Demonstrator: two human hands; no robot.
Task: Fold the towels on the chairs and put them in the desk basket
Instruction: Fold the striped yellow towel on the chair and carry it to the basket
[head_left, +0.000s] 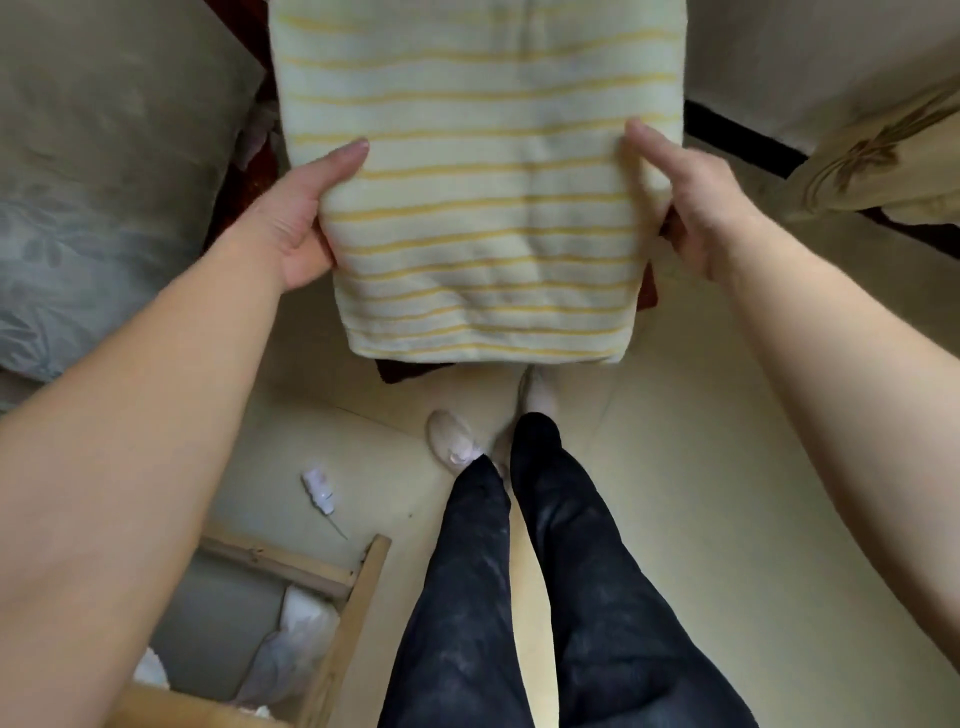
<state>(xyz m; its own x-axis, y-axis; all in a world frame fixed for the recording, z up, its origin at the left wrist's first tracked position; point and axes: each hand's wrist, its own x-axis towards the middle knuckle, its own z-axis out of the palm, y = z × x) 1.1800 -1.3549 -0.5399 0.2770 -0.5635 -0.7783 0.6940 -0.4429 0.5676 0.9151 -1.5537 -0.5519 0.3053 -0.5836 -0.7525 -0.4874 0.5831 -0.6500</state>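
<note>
**Striped towel gripped at both side edges above the floor**

A thick, soft towel (483, 208), cream with thin yellow stripes running across it, hangs in front of the person as a doubled rectangular panel. Its lower edge is rounded and plump, a fold rather than a hem, and a shallow crease runs down its middle. The top runs out of view.

The left hand (301, 223) is closed on the towel's left edge, thumb lying flat across the front of the cloth and the fingers tucked behind it. The right hand (691, 208) pinches the right edge the same way, thumb on the front, fingers hidden behind the fabric. Both bare forearms reach forward from the lower corners.

Something dark red (410, 371) shows just under and beside the towel; what it is cannot be told. Below, smooth pale floor tiles (675, 493) carry the person's dark trousers (545, 571) and light shoes (452, 436). A raw wooden frame (353, 608) stands at lower left, crumpled white plastic (296, 639) inside it. A grey, leaf-patterned cushion (98, 208) fills the left side.
</note>
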